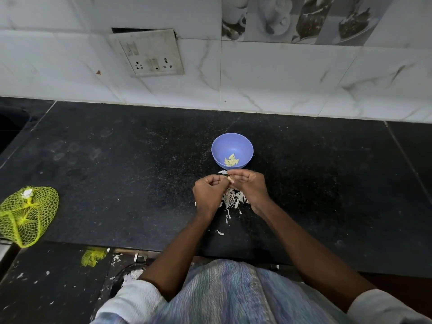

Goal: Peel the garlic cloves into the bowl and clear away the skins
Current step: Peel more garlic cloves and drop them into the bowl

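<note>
The black worktop carries a blue bowl holding peeled cloves. A yellow net bag lies far left of the bowl, a switch plate on the wall behind. Just in front of the bowl, the left hand and right hand pinch one garlic clove together above a heap of skins.

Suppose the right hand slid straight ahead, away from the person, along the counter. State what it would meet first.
Most likely the blue bowl, just beyond the right hand; a scrap of garlic skin lies between, though depth is uncertain.
</note>
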